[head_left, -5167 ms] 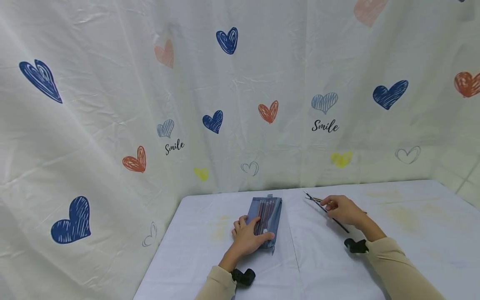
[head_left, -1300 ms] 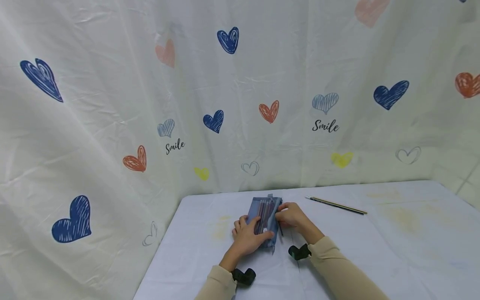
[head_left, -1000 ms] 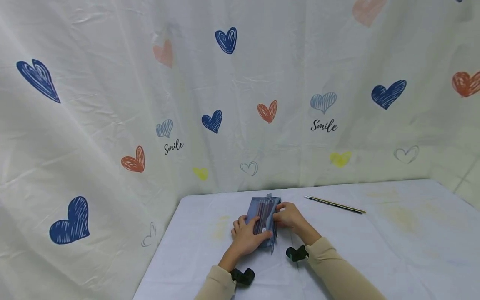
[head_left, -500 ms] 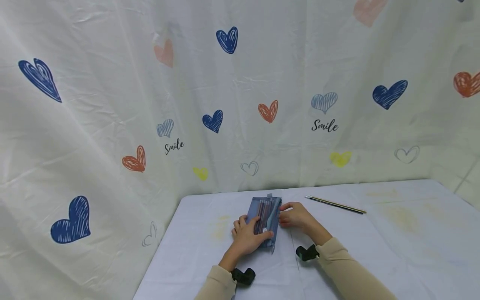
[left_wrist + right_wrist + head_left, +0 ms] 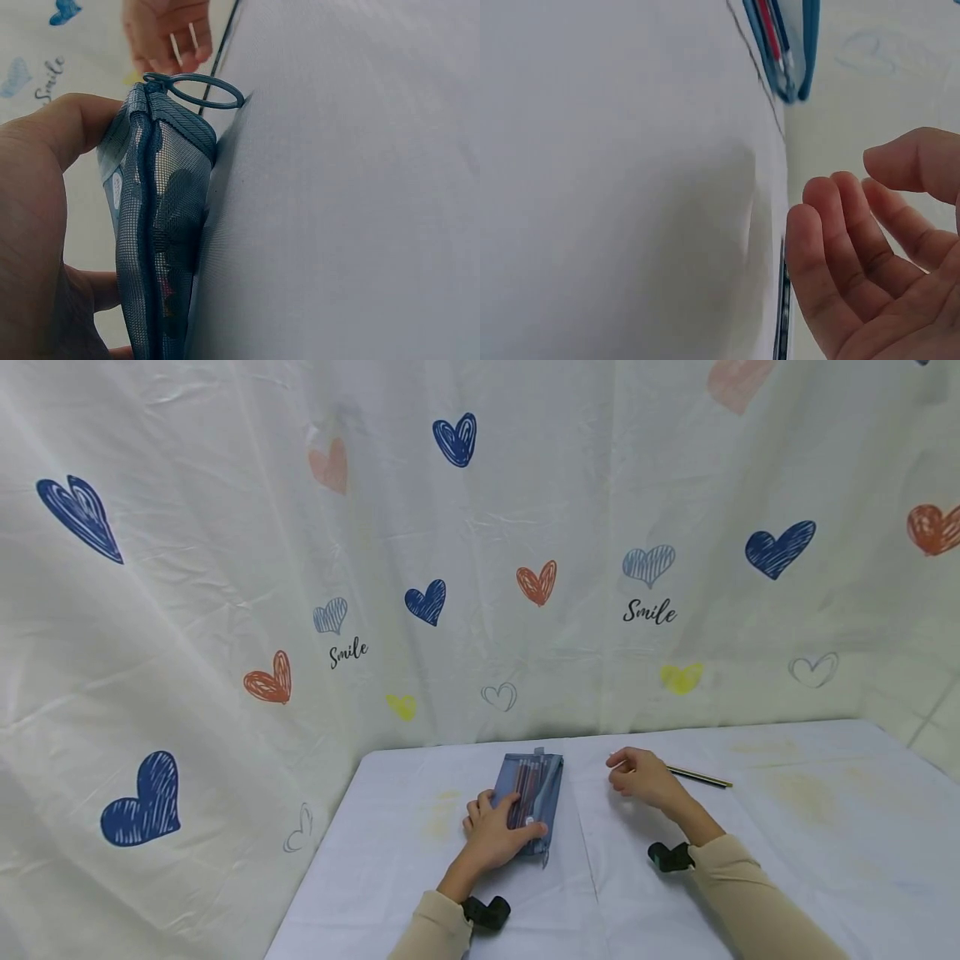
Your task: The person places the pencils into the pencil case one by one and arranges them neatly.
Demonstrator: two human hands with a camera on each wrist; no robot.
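A blue mesh pencil case [image 5: 553, 781] lies on the white-covered table, several pencils showing through its top. My left hand [image 5: 491, 837] holds it from the near left, fingers across the top and thumb at the near right. In the left wrist view the case's zipped side [image 5: 154, 225] faces the camera, a loop-shaped zip pull [image 5: 206, 91] at its end. My right hand [image 5: 647, 779] is over the table to the right of the case, fingers loosely bent and nothing between them. Beside it lie two slim pencils [image 5: 701, 777], one black, one gold-striped, partly hidden by the hand.
The white tablecloth [image 5: 825, 860] has faint yellowish stains and a crease running between the hands. Behind the table hangs a white curtain [image 5: 570, 652] printed with hearts and "Smile". A black camera mount [image 5: 487, 912] sits at each wrist.
Earlier my right hand held a dark pencil, then took it to the case's right side, where it went out of sight. Now that hand has moved right, fingers bare. The left hand stays put.
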